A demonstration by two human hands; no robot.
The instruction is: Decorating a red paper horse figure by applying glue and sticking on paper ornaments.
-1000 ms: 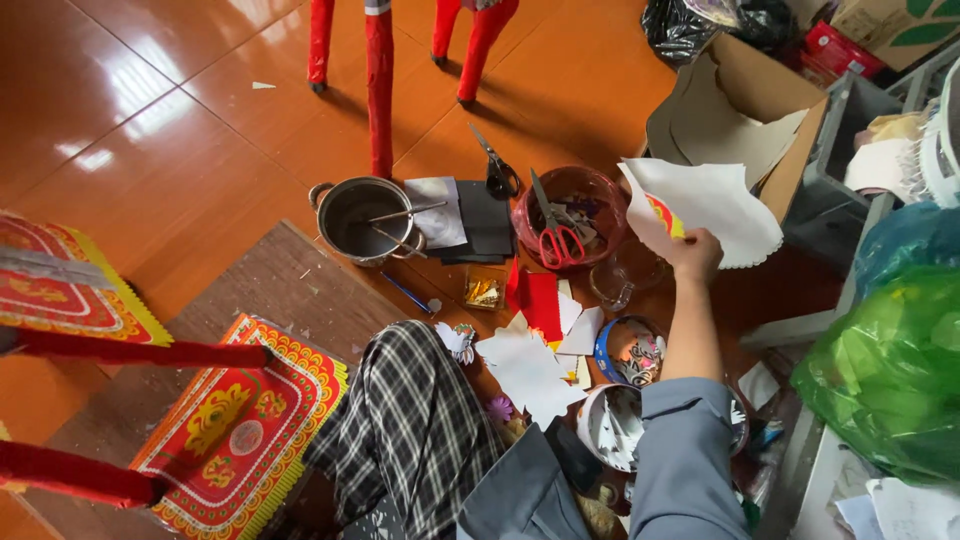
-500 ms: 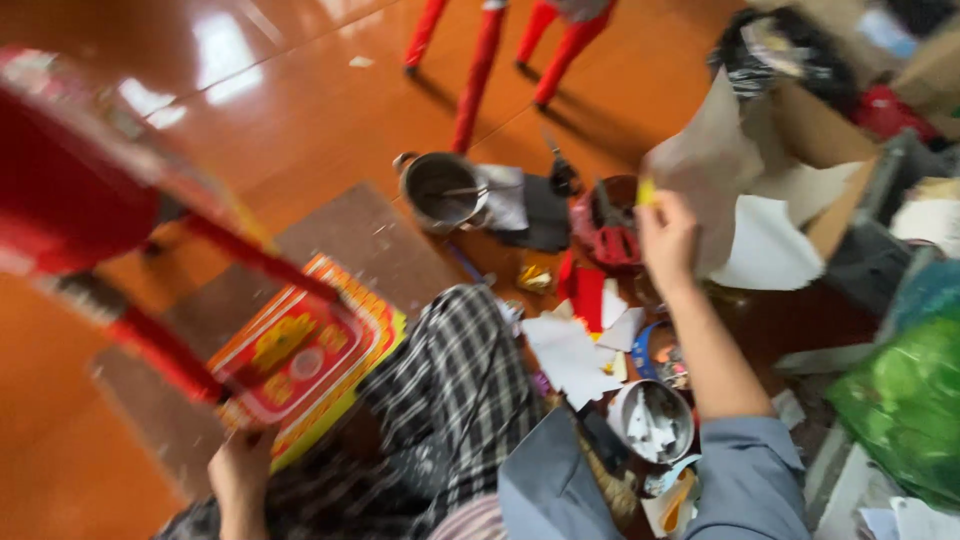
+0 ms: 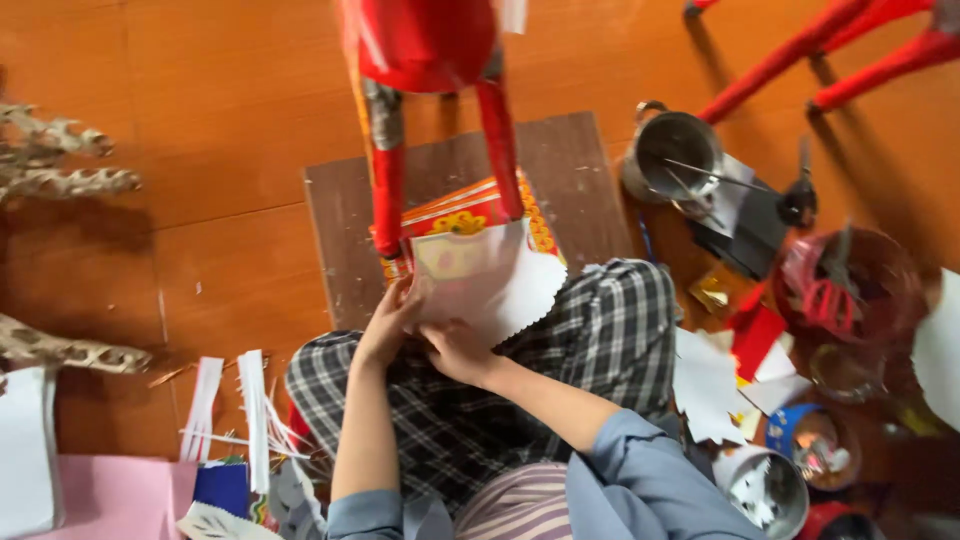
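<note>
A white paper cutout (image 3: 490, 280) with a scalloped edge lies against my plaid-clad knee, its top printed in pale colours. My left hand (image 3: 392, 322) grips its left edge. Low on the sheet, my right hand (image 3: 452, 350) presses with curled fingers. Just beyond the sheet stands a red paper figure (image 3: 430, 60) on red legs, over a red and yellow patterned paper panel (image 3: 470, 215) that rests on a brown board (image 3: 450, 200).
A metal pot (image 3: 672, 152) with sticks, black scissors (image 3: 800, 195), a red basket (image 3: 840, 285) and white paper scraps (image 3: 710, 385) lie at right. White paper strips (image 3: 235, 400) and pink paper (image 3: 110, 495) are at lower left. Rough twig-like pieces (image 3: 60, 160) lie at left.
The view swung left from the clutter. My right hand came back from near the red basket to my lap. Both hands now hold the white cutout by the red figure.
</note>
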